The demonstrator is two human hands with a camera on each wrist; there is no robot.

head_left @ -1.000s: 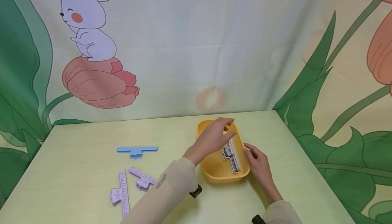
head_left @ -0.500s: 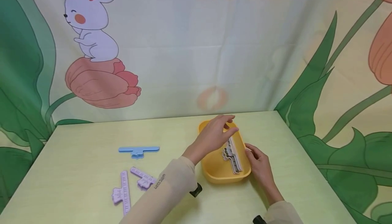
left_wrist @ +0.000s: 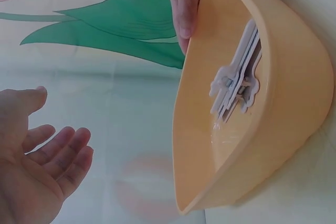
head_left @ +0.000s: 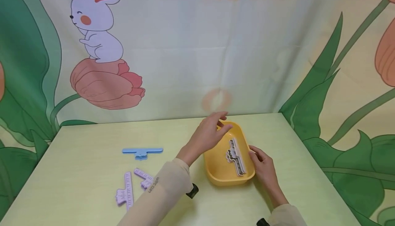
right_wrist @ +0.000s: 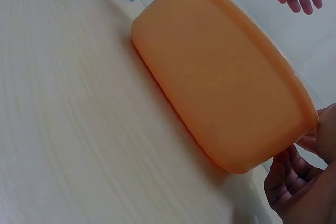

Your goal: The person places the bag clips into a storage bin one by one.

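Observation:
In the head view a yellow plastic bin (head_left: 228,182) stands on the table. My right hand (head_left: 264,167) grips its right rim, thumb at the edge. White clips with a black piano-key pattern (head_left: 238,164) lie lengthwise inside the bin; how many are stacked I cannot tell. My left hand (head_left: 207,135) hovers over the bin's far left side and holds nothing. In the left wrist view the left hand (left_wrist: 44,163) has loosely bent fingers, apart from the bin. The right wrist view shows curled fingers of the right hand (right_wrist: 302,184) at the bin's rim.
Left of the bin lie a blue long-bar clip (head_left: 142,151) and two lilac ruler-shaped clips. One lilac clip (head_left: 128,188) is near the front; the other lilac clip (head_left: 142,175) is partly behind my left sleeve. A printed cloth (head_left: 172,64) hangs along the table's back edge.
My left hand has shifted left and slightly up, away from the clips in the bin, showing more of them. The right hand keeps its place on the rim. The head view has turned slightly left.

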